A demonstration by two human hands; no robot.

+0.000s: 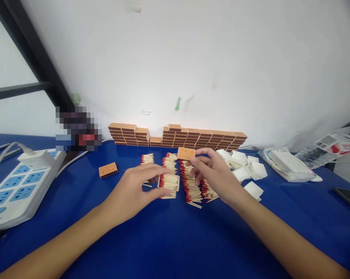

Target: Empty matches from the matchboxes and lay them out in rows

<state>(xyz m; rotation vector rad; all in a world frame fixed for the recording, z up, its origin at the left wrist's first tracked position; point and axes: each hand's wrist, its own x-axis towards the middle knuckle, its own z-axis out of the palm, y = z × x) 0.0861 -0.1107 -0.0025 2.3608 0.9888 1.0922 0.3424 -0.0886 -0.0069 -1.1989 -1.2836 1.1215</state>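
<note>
My left hand (147,182) grips a white matchbox tray (179,184) filled with red-tipped matches, thumb on the near side and fingers on the far side. To its right, my right hand (210,168) pinches an orange matchbox sleeve (186,154) between thumb and fingers, a little above the table. Rows of loose matches (191,184) lie under and between the hands. White empty trays (241,162) are heaped just beyond my right wrist. Left of my left hand, a single matchbox (108,169) lies on the blue table (151,240).
Stacked matchboxes (204,138) line the white wall at the back. A white power strip (24,186) with a plug and cable occupies the left side. Plastic packages (291,164) and a dark phone-like object (349,197) lie at the right.
</note>
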